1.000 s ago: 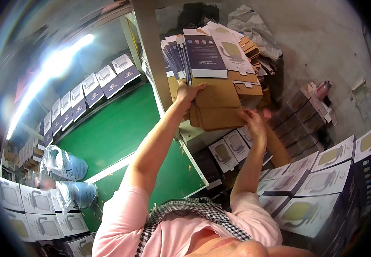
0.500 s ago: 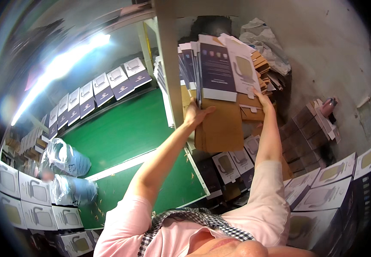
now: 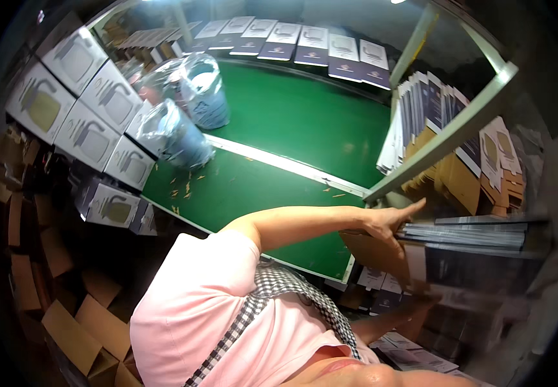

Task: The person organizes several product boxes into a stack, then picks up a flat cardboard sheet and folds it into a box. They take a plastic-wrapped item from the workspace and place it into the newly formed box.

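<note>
A thick stack of flattened cartons [image 3: 479, 267], brown with dark blue and white printing, is held sideways at the right. My left hand [image 3: 385, 224] grips its near left end, thumb stretched along the top edge and fingers against the brown face. Under the stack, my right hand [image 3: 425, 307] supports it from below; it is in shadow and blurred, with its fingers mostly hidden. Just beyond stands another row of flattened cartons [image 3: 454, 169], leaning behind a metal frame post.
A green work table [image 3: 298, 122] with a white dividing strip [image 3: 279, 161] lies ahead. Two plastic-wrapped blue rolls or tubs [image 3: 182, 138] stand on its left. Printed boxes [image 3: 89, 138] are piled at the left, and open brown cartons [image 3: 85, 332] lie below. A slanting metal post [image 3: 443, 138] borders the right.
My view has swung to the right and downward. The carton stack, upright before, is now tipped sideways and drawn away from the standing row, with both hands still at it.
</note>
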{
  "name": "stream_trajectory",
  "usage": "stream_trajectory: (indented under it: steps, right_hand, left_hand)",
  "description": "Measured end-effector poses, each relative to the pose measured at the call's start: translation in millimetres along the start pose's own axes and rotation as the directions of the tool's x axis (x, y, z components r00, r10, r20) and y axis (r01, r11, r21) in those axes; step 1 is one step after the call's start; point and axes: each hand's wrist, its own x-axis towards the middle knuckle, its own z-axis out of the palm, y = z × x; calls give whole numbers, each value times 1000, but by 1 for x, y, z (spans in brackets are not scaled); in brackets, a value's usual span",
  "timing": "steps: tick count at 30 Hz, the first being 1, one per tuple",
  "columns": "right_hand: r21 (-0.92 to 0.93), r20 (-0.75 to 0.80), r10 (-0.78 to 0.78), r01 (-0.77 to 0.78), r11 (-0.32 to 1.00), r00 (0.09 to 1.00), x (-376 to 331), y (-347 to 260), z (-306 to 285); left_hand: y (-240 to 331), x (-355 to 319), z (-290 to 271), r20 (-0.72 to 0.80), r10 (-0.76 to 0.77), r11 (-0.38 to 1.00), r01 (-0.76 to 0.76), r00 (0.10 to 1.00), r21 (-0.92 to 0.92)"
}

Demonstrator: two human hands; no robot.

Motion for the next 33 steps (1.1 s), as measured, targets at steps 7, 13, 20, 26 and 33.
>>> stream_trajectory:
  steps: [7,13,20,26,33]
  right_hand:
    - [4,495,335,-388,922,802,-163,23,0]
    - [-135,806,447,-615,776,387,-257,36,-10]
    - [-25,892,305,-636,771,335,-400,38,84]
    - [-356,934,319,504,787,162,-462,8,189]
    - [-567,775,291,413,713,562,-435,8,240]
  left_hand:
    - [31,-151,-3,108,19,998,-25,994,55]
    - [15,-332,-33,-89,-362,929,367,928,43]
    - [-31,-523,-77,-600,-486,779,626,635,31]
    - [-130,-621,-106,-663,-602,508,854,445,111]
    - [-143,-562,-103,-757,-579,461,887,303,3]
